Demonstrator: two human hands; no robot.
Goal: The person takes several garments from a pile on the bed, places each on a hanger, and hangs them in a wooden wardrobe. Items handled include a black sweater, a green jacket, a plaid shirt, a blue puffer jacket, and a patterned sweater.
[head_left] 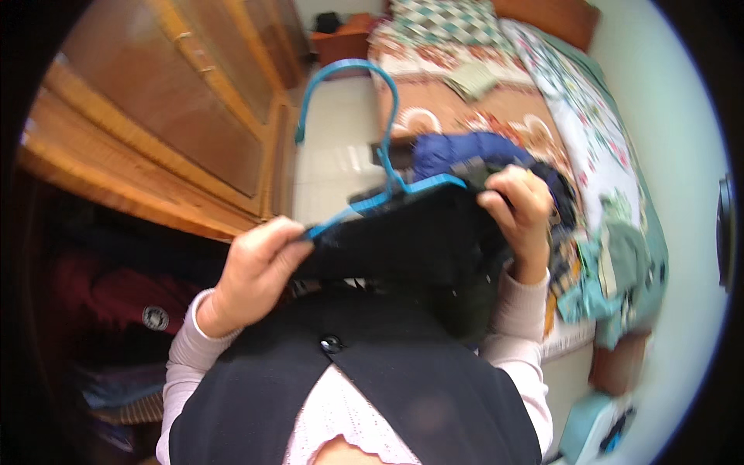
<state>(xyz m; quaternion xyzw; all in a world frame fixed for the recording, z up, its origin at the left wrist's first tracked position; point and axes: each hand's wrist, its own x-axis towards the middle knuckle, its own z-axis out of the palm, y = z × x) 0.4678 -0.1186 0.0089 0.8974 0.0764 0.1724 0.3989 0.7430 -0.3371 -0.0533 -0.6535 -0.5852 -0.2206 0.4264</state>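
A blue plastic hanger (pixel 425 184) with a large open hook stands hook up in front of my chest. Draped along its lower side is a black garment (pixel 403 240), whose exact kind I cannot make out. My left hand (pixel 260 267) pinches the garment at the hanger's left end, thumb on top. At the other end, my right hand (pixel 519 205) has its fingers closed on the garment's upper right edge, just beyond the hanger's right tip. The lower part of the garment blends into my dark vest.
On the left stands a wooden wardrobe (pixel 170 101), with dark clothes and a maroon garment (pixel 116 291) below it. A bed ahead bears a blue puffy jacket (pixel 457 155), a folded pale green cloth (pixel 471 81) and teal clothes (pixel 589 287). A light blue box (pixel 583 426) stands lower right.
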